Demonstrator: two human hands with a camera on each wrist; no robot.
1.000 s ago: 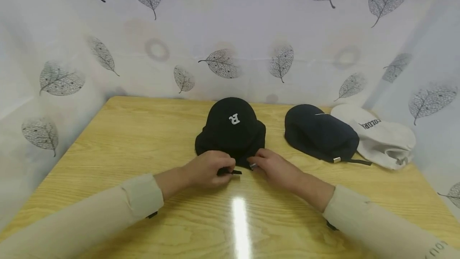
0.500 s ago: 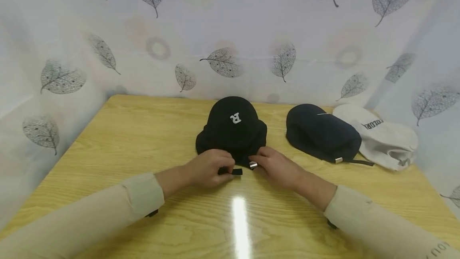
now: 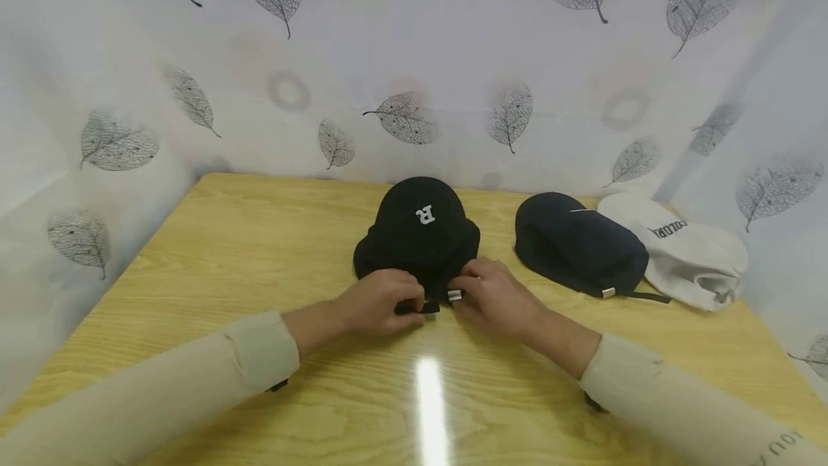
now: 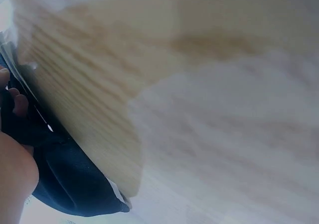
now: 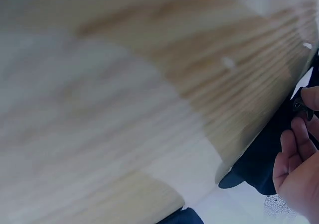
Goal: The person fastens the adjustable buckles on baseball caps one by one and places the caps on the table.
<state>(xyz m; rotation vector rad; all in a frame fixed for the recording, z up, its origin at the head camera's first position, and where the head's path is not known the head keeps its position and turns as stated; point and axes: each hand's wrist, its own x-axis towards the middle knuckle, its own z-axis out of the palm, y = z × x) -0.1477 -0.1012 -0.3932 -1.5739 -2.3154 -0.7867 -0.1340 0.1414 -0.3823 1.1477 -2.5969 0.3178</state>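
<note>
A black cap [image 3: 420, 243] with a white letter R stands on the table in the head view, its strap side toward me. My left hand [image 3: 388, 302] pinches the black strap [image 3: 430, 307], whose free end points right, between thumb and fingers. Just across from it, my right hand [image 3: 497, 300] pinches the cap's back edge at the silver buckle [image 3: 455, 295]. A small gap shows between strap end and buckle. The right wrist view shows the thumb and fingers at the dark buckle piece [image 5: 301, 106]. Most of the left fingers are cut off in the left wrist view.
To the right lies a navy cap [image 3: 576, 247] with its own buckle and loose strap. It partly overlaps a white cap [image 3: 701, 254] with dark lettering. Behind the wooden table [image 3: 259, 236] hangs a leaf-patterned curtain [image 3: 453, 42].
The strap end and the buckle have come slightly closer together. Both hands keep their hold, and the cap stays in place.
</note>
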